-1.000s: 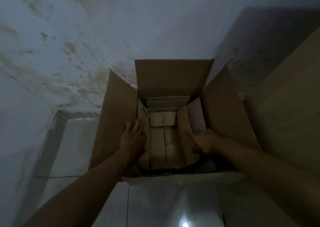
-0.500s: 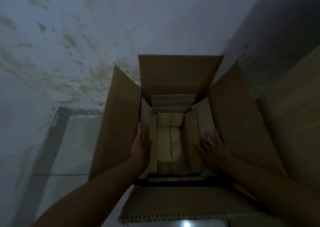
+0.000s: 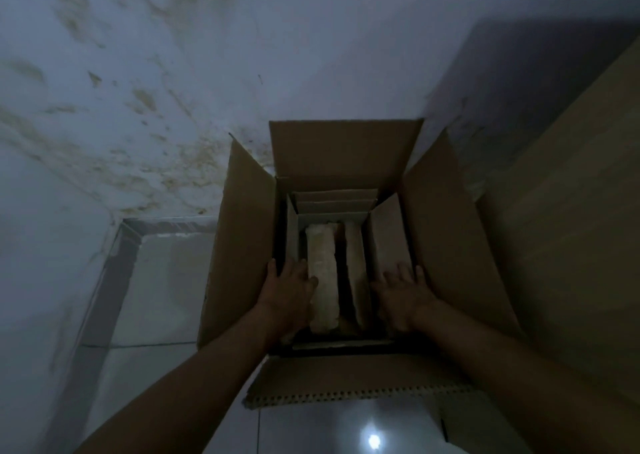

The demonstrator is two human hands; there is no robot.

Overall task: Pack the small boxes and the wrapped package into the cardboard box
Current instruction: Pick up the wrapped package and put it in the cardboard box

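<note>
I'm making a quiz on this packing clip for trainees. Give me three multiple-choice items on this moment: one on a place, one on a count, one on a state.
1. Where is the pale wrapped package?
A. On the floor tiles
B. Inside the cardboard box
C. On the near flap

2. How many hands reach into the box?
A. None
B. One
C. Two

3. How are the box's top flaps?
A. Taped shut
B. Folded open
C. Cut off

Answers: 1 B, the package lies among the inner cardboard pieces, beside the left hand. 2 C, the left hand and the right hand are both inside, lying flat. 3 B, all four flaps stand or splay outward.
</note>
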